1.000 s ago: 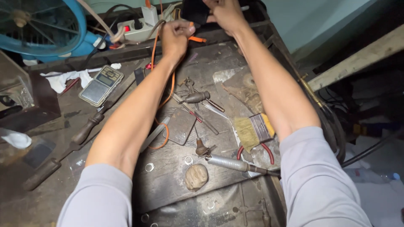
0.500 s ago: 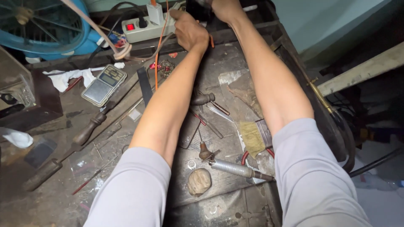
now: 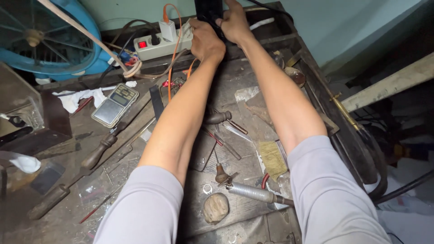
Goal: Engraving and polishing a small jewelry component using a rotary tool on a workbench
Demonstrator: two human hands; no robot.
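Hands are both up at top centre of frame: left hand (image 3: pixel 205 41) and right hand (image 3: pixel 235 25) are wrapped round a dark upright object (image 3: pixel 209 11), fingers closed on it, just right of the white power strip (image 3: pixel 160 43). Looks like a grip/adjust step; next move prob. needs a steady two-handed hold. No containers w/ visible contents; small digital scale (image 3: pixel 115 105) at mid left has its pan bare.

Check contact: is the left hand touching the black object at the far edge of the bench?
Touching. The head view shows the left hand wrapped against the black object, with no gap between them; the right hand grips its other side.
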